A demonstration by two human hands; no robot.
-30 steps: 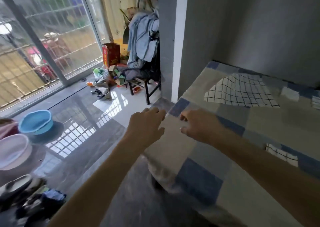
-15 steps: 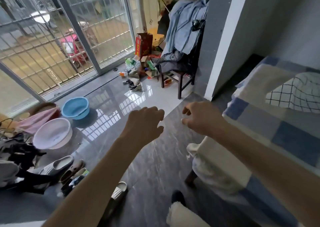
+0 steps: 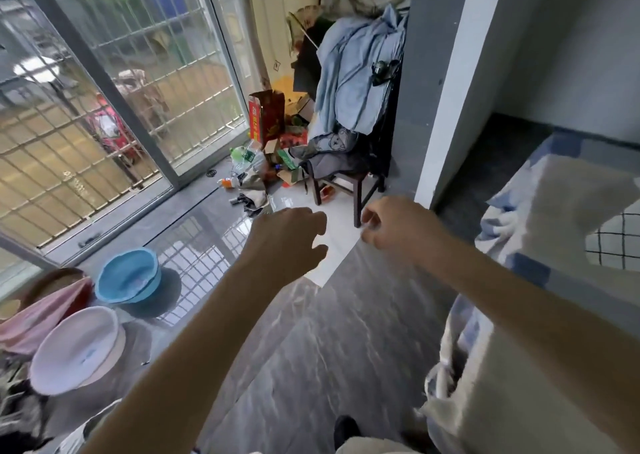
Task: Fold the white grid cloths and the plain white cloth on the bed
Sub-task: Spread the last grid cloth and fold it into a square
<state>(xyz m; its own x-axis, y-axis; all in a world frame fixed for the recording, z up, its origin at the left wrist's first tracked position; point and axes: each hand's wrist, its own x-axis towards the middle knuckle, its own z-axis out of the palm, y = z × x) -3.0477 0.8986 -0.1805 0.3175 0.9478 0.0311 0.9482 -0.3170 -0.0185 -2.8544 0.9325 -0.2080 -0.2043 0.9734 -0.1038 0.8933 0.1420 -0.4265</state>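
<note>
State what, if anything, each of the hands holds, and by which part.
Nothing. The left hand and right hand hang loosely curled over the floor, clear of the grid cloth.

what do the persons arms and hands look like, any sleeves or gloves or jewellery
Both forearms are bare as far as the frame shows, with no sleeves in view. The left hand and the right hand wear no gloves, and no rings, watch or wristband can be seen on them.
</note>
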